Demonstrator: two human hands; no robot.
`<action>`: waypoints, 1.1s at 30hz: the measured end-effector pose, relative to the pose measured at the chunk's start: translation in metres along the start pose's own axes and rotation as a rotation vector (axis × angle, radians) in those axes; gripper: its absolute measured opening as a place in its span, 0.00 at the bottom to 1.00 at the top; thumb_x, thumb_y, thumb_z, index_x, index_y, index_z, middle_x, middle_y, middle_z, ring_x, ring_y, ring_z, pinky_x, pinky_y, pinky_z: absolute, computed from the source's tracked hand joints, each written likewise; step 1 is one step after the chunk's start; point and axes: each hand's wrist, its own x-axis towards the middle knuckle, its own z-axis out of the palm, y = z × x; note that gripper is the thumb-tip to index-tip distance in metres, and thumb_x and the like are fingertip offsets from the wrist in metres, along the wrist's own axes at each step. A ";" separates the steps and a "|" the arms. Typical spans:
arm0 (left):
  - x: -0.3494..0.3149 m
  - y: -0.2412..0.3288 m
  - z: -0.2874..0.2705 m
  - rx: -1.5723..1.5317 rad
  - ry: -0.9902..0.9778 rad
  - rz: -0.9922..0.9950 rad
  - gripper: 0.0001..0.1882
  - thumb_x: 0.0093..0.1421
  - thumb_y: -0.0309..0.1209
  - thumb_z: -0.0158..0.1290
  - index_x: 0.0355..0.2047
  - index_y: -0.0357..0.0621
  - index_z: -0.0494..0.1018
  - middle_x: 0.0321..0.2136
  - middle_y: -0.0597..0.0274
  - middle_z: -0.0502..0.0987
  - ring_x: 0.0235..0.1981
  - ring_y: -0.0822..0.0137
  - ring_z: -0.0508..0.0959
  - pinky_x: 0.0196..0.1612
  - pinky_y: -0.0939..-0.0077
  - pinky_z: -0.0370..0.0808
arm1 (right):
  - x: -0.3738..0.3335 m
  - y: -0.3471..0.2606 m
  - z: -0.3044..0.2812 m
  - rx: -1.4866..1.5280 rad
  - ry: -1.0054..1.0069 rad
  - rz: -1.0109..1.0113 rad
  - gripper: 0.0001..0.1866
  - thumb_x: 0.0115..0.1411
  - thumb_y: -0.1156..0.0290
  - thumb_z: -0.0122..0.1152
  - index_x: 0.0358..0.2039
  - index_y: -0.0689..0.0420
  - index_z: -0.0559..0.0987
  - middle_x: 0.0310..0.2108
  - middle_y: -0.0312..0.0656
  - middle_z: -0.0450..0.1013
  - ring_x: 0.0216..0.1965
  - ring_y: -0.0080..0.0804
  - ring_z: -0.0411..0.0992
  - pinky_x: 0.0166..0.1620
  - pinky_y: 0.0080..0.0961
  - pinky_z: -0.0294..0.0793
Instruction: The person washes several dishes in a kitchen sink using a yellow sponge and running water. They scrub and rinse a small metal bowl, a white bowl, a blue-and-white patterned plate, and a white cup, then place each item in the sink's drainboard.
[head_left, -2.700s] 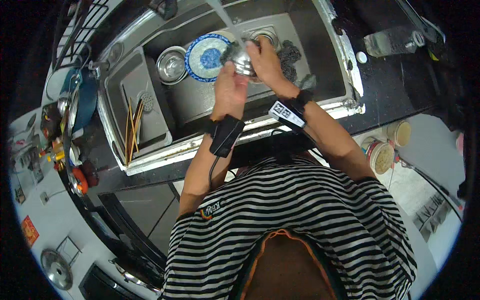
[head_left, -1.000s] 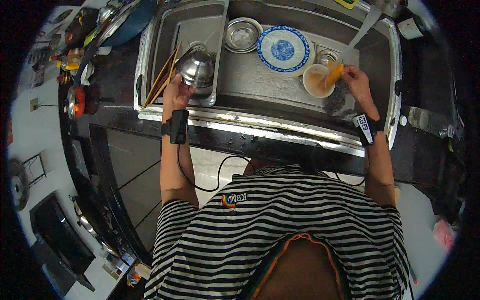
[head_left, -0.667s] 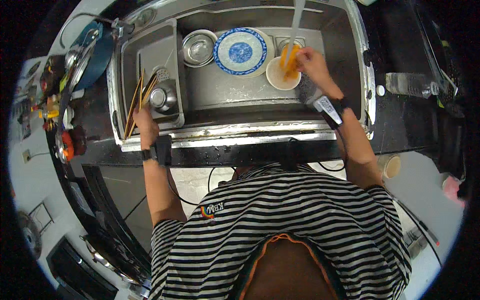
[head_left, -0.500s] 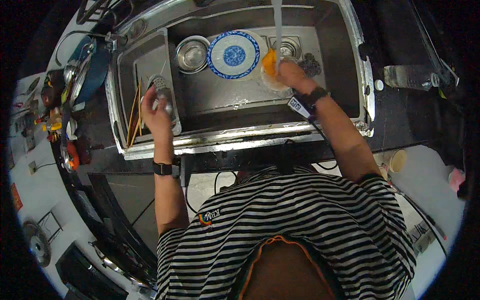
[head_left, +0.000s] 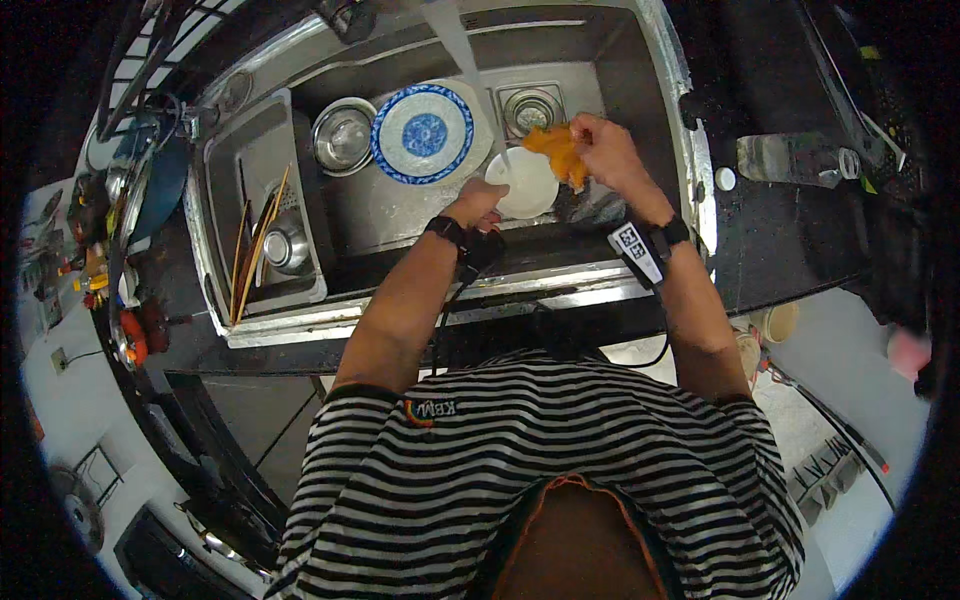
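- Cloth (head_left: 562, 156), right: orange-yellow.
- Small bowl (head_left: 527, 186), left of the cloth: plain white.
- Plate (head_left: 402, 136), farther left: white, blue patterned rim, round blue motif at its centre.
- Metal bowl (head_left: 342, 138), left of the plate: silver.
- Sticks (head_left: 262, 238), left: tan and dark brown.
- Countertop (head_left: 775, 235), right: black.
- Shirt (head_left: 540, 425), near: black-and-white stripes, orange neck trim.

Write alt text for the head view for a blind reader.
A person's left hand holds a white bowl under running water in a steel sink; the right hand pinches an orange cloth. A blue-rimmed plate lies to the left.
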 end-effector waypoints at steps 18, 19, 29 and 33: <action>-0.063 0.060 0.003 0.469 -0.120 0.440 0.32 0.51 0.18 0.47 0.56 0.39 0.48 0.49 0.46 0.64 0.43 0.49 0.73 0.30 0.56 0.80 | -0.004 -0.036 0.053 -0.388 0.342 -0.619 0.14 0.47 0.72 0.57 0.36 0.55 0.70 0.35 0.47 0.70 0.37 0.48 0.71 0.39 0.38 0.71; -0.070 0.063 0.002 0.480 -0.128 0.449 0.32 0.51 0.19 0.47 0.56 0.39 0.47 0.49 0.46 0.63 0.42 0.49 0.74 0.29 0.57 0.81 | 0.000 -0.036 0.055 -0.341 0.212 -0.576 0.14 0.46 0.71 0.58 0.36 0.55 0.71 0.35 0.47 0.70 0.37 0.48 0.71 0.39 0.38 0.71; -0.123 0.094 0.010 -0.298 0.213 0.578 0.26 0.48 0.15 0.45 0.49 0.41 0.53 0.43 0.46 0.62 0.41 0.51 0.72 0.29 0.61 0.79 | 0.010 -0.038 0.077 0.636 0.457 0.044 0.15 0.48 0.67 0.59 0.36 0.60 0.73 0.26 0.45 0.74 0.29 0.37 0.75 0.31 0.30 0.73; -0.123 0.094 0.015 0.315 0.774 1.096 0.29 0.48 0.16 0.47 0.51 0.42 0.52 0.46 0.50 0.61 0.48 0.60 0.67 0.46 0.67 0.71 | -0.009 -0.080 0.097 1.793 0.416 0.457 0.09 0.53 0.72 0.56 0.35 0.60 0.75 0.33 0.40 0.73 0.34 0.33 0.74 0.33 0.26 0.74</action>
